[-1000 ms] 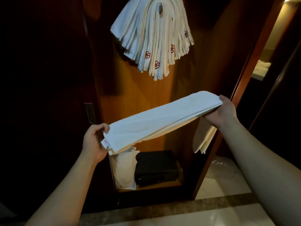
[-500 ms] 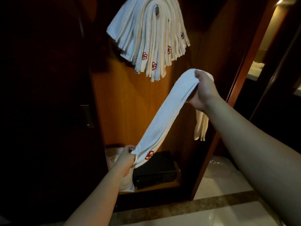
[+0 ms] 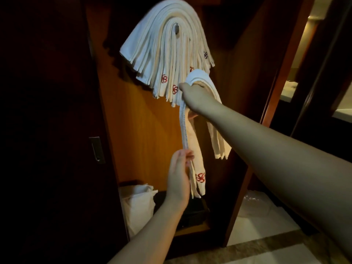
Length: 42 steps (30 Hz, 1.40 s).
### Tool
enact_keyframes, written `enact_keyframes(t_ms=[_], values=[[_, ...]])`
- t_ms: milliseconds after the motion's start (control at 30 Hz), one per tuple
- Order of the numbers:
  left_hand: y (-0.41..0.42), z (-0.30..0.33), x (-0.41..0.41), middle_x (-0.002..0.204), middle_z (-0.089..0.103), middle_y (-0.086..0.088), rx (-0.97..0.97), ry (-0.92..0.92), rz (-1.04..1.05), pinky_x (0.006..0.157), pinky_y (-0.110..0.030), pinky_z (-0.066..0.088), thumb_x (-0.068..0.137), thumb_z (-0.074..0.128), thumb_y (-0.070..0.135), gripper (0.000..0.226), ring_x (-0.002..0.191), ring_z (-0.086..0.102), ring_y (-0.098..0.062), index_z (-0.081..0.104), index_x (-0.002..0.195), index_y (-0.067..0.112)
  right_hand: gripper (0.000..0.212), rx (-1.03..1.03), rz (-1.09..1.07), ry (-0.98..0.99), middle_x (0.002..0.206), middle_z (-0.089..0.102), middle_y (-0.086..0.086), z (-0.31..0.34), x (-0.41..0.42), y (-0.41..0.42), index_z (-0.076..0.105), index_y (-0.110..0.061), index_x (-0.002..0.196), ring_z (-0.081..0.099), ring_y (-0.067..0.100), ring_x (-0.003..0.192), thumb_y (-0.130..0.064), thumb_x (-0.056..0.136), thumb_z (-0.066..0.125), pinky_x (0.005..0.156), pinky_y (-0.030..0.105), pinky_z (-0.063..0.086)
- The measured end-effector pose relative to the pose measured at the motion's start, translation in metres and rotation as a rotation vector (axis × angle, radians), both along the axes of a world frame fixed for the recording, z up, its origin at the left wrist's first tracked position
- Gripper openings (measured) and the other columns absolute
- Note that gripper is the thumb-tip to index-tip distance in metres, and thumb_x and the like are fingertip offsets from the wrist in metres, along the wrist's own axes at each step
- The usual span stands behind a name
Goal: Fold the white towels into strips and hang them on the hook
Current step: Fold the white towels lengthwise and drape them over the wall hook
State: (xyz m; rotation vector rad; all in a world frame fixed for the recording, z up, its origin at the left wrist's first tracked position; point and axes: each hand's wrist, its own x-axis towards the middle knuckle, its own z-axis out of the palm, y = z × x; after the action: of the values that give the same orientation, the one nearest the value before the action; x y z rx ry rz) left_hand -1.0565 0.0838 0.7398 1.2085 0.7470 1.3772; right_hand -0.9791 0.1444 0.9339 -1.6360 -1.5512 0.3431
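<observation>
The folded towel strip (image 3: pixel 185 130) hangs almost vertical at the centre of the frame, draped over the right hand (image 3: pixel 192 96), which grips its bend. The hook (image 3: pixel 176 28) lies above, to the upper left. The left hand (image 3: pixel 179 178) pinches the lower end.

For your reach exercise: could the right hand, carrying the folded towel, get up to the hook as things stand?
Probably yes. The right hand holds the folded towel just below the hung towels; the space before the hook looks free, though it is already thickly loaded.
</observation>
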Motion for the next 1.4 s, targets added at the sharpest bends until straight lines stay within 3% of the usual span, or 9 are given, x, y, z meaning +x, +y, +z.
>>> enact_keyframes(t_ms=[233, 367, 433, 567, 733, 867, 1167, 1267, 1400], values=[[0.015, 0.047, 0.019, 0.164, 0.023, 0.005, 0.113, 0.343, -0.188, 0.108, -0.029, 0.037, 0.049, 0.025, 0.108, 0.126, 0.141, 0.033, -0.012, 0.01, 0.156, 0.043, 0.036, 0.086, 0.073, 0.344, 0.077, 0.062, 0.009, 0.037, -0.007, 0.004, 0.053, -0.016, 0.081, 0.067, 0.023, 0.076, -0.039, 0.102, 0.036, 0.068, 0.037, 0.058], [0.038, 0.073, 0.006, 0.154, 0.043, -0.007, 0.033, 0.367, -0.049, 0.111, -0.033, 0.04, 0.026, 0.021, 0.112, 0.163, 0.14, 0.043, -0.026, 0.03, 0.154, 0.013, 0.032, 0.118, 0.089, 0.517, 0.084, 0.062, 0.006, 0.051, 0.003, 0.004, 0.052, -0.013, 0.097, 0.066, 0.023, 0.083, -0.041, 0.101, 0.038, 0.059, 0.032, 0.055], [0.052, 0.078, -0.002, 0.113, 0.069, -0.005, -0.018, 0.39, 0.061, 0.08, -0.025, 0.052, 0.024, 0.014, 0.113, 0.144, 0.103, 0.065, -0.015, 0.067, 0.114, 0.014, 0.034, 0.147, 0.061, 0.462, 0.085, 0.06, 0.002, 0.048, 0.01, 0.009, 0.054, -0.014, 0.102, 0.062, 0.018, 0.085, -0.044, 0.101, 0.038, 0.069, 0.029, 0.049], [0.071, 0.095, -0.016, 0.04, 0.038, 0.009, -0.039, 0.389, 0.188, 0.051, -0.029, 0.028, 0.046, 0.001, 0.109, 0.094, 0.036, 0.033, -0.007, 0.046, 0.037, 0.027, 0.038, 0.183, -0.017, 0.296, 0.101, 0.059, -0.002, 0.034, 0.032, 0.02, 0.056, -0.021, 0.119, 0.05, 0.006, 0.082, -0.048, 0.102, 0.036, 0.081, 0.026, 0.038], [0.078, 0.134, -0.032, 0.095, 0.074, 0.016, -0.185, -0.221, 0.296, 0.089, -0.032, 0.046, 0.082, 0.061, 0.068, 0.027, 0.095, 0.06, -0.008, 0.072, 0.087, 0.043, 0.053, 0.147, -0.081, 0.207, 0.115, 0.053, -0.001, 0.026, 0.052, 0.026, 0.059, -0.019, 0.132, 0.048, 0.014, 0.096, -0.056, 0.1, 0.04, 0.089, 0.028, 0.031], [0.095, 0.17, -0.049, 0.12, 0.064, -0.008, -0.202, -0.271, 0.245, 0.099, -0.04, 0.043, 0.093, 0.057, 0.048, 0.035, 0.109, 0.059, -0.024, 0.062, 0.117, 0.023, 0.046, 0.111, -0.12, 0.282, 0.105, 0.049, -0.003, 0.031, 0.066, 0.033, 0.058, -0.023, 0.12, 0.046, 0.01, 0.081, -0.06, 0.098, 0.043, 0.086, 0.028, 0.029], [0.138, 0.248, -0.065, 0.097, 0.069, -0.006, 0.082, -0.043, 0.279, 0.071, -0.028, 0.051, 0.101, 0.049, 0.032, 0.027, 0.091, 0.065, -0.017, 0.063, 0.115, 0.013, 0.048, 0.282, -0.087, 0.71, 0.09, 0.068, -0.007, 0.037, 0.082, 0.082, 0.065, -0.033, 0.088, 0.062, 0.011, 0.092, -0.074, 0.065, 0.052, 0.083, 0.033, 0.043], [0.163, 0.264, -0.065, 0.113, 0.069, -0.01, 0.108, 0.016, 0.259, 0.098, -0.049, 0.052, 0.099, 0.05, 0.04, 0.033, 0.107, 0.064, -0.027, 0.063, 0.119, 0.018, 0.042, 0.355, 0.023, 0.857, 0.085, 0.076, -0.009, 0.048, 0.093, 0.109, 0.068, -0.031, 0.102, 0.071, 0.009, 0.087, -0.063, 0.077, 0.056, 0.079, 0.03, 0.043], [0.212, 0.289, -0.073, 0.088, 0.077, -0.004, 0.154, 0.027, 0.308, 0.07, -0.033, 0.054, 0.097, 0.053, 0.05, 0.034, 0.08, 0.074, -0.016, 0.072, 0.092, 0.024, 0.028, 0.456, 0.02, 0.899, 0.082, 0.076, -0.006, 0.063, 0.113, 0.154, 0.068, -0.025, 0.101, 0.07, 0.011, 0.084, -0.05, 0.092, 0.056, 0.07, 0.027, 0.04]])
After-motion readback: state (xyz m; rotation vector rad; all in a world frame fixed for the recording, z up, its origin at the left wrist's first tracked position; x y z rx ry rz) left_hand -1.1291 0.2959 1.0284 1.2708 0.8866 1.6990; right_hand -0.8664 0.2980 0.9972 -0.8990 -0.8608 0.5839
